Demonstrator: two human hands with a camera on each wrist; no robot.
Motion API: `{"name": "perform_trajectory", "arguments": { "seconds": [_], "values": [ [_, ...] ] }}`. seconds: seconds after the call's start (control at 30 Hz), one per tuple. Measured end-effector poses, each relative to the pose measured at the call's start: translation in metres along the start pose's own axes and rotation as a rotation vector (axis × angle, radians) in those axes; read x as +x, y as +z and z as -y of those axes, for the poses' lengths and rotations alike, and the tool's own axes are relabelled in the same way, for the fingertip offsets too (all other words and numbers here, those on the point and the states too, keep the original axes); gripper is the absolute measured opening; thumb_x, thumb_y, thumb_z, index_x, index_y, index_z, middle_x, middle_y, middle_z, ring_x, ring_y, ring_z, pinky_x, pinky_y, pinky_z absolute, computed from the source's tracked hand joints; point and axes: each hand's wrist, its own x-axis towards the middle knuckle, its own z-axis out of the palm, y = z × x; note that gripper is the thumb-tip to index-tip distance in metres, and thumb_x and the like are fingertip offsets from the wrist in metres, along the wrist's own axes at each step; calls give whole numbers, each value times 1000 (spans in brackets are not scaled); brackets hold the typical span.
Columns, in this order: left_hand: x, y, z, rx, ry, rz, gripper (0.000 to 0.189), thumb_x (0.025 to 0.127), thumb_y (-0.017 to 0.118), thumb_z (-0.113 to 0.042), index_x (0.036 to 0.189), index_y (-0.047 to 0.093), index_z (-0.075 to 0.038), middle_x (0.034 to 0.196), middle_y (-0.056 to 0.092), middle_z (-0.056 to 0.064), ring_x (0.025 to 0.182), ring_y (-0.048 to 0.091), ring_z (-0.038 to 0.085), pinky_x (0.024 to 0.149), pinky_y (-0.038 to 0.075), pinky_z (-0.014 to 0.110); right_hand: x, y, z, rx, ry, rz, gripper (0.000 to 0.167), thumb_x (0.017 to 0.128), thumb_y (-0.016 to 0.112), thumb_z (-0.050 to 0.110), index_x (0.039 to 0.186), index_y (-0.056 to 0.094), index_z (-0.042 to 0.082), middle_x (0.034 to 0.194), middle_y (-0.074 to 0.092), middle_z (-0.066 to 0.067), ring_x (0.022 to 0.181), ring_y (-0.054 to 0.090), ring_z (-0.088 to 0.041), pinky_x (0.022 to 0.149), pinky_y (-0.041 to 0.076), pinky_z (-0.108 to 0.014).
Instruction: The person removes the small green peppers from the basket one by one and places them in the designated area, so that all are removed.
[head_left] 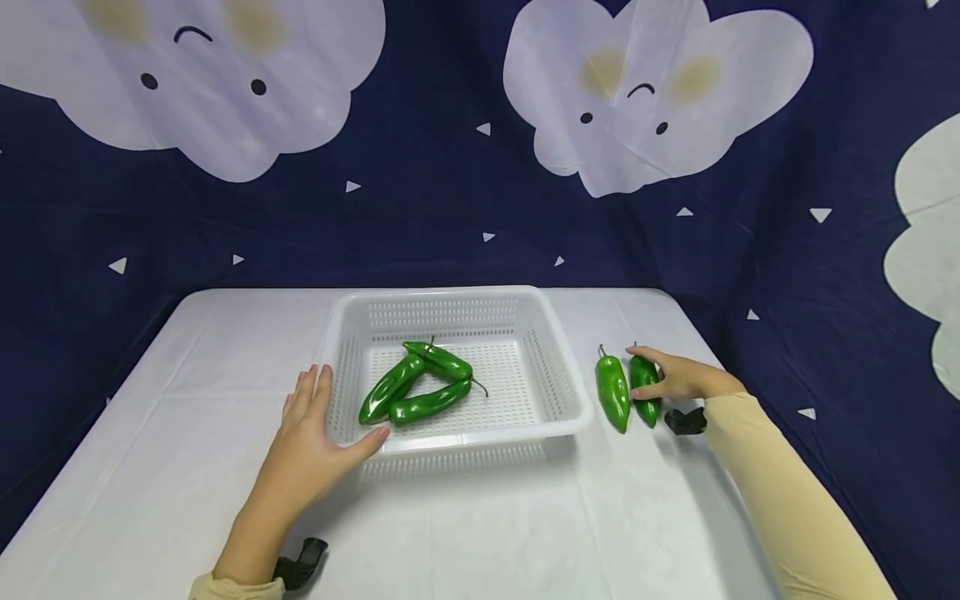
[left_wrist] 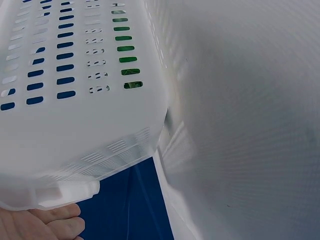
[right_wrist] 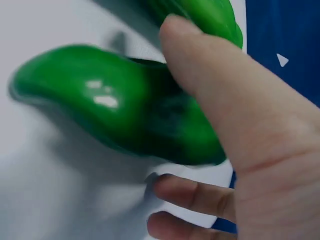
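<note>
A white perforated plastic basket [head_left: 465, 440] stands on the table with several green peppers [head_left: 432, 403] lying inside it. My left hand [head_left: 307, 450] is at the basket's near left corner, thumb by the front rim and straight fingers along the left side. In the left wrist view, fingertips [left_wrist: 65, 222] show just under the basket rim. To the right of the basket lie two more green peppers. My right hand [head_left: 678, 377] reaches over the outer pepper [right_wrist: 100, 100], thumb on its left side. Two fingers [right_wrist: 175, 192] sit apart from its other side. The inner pepper [head_left: 613, 392] lies alongside.
A white cloth [head_left: 187, 450] covers the table. Behind it hangs a dark blue curtain [head_left: 435, 233] printed with white clouds and small triangles. A black strap piece [head_left: 300, 565] is by my left wrist, and another [head_left: 686, 421] by my right.
</note>
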Motion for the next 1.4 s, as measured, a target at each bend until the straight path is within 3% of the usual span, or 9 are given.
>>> {"name": "perform_trajectory", "arguments": {
  "seconds": [0.13,0.23,0.37,0.47,0.67,0.83,0.97,1.23,1.4],
  "values": [
    [0,0,0,-1,1,-3,121,79,68,-70,159,8,-2,165,5,24,153,4,46,116,15,72,-8,-9,4,-78,22,-43,98,86,68,59,157,21,10,135,53,-34,120,56,-46,94,49,-58],
    [0,0,0,-3,1,-2,122,78,68,-71,159,8,-2,165,4,24,153,3,46,116,14,71,-11,-19,10,-54,5,-110,95,89,65,58,158,20,10,138,50,-34,120,55,-47,92,50,-57],
    [-1,-1,-2,-5,-6,1,122,78,68,-71,159,7,-2,165,4,24,153,3,46,116,14,72,-6,-36,26,-15,-30,-211,94,90,62,61,159,19,14,133,49,-28,111,57,-39,85,51,-47],
    [-1,-2,-2,-2,-9,6,122,78,68,-71,159,7,-3,166,3,24,152,3,47,115,15,73,0,-50,51,14,-65,-265,92,90,62,61,159,18,18,128,50,-24,102,58,-34,79,52,-41],
    [-1,-3,-1,1,-14,13,122,79,68,-71,159,5,-4,166,2,22,152,3,47,115,15,73,14,-66,126,87,-210,-304,86,90,67,53,158,20,30,128,54,-20,92,59,-29,74,51,-37],
    [-1,-3,-2,-12,-13,12,122,78,69,-70,160,5,-5,166,4,22,152,3,47,115,15,73,30,-59,189,94,-302,-256,86,86,69,57,156,21,39,127,57,-11,88,60,-25,76,51,-36],
    [-1,-1,-1,-16,-16,12,122,78,69,-70,160,6,-5,166,4,21,153,3,46,115,15,73,47,-47,224,75,-343,-183,89,84,71,60,155,21,42,130,56,-10,89,61,-24,76,53,-36],
    [-2,-1,-2,1,-44,30,121,79,65,-75,160,5,-8,167,1,18,151,5,51,112,17,76,79,-19,256,-41,-415,-33,89,87,71,52,156,16,44,136,55,-12,110,60,-25,90,52,-43],
    [0,-2,-1,-1,-43,23,122,78,65,-75,160,5,-8,167,0,18,151,4,51,113,17,75,90,-4,274,-102,-470,27,87,89,72,46,157,20,36,151,48,-8,125,57,-26,99,50,-44]
  ]
}}
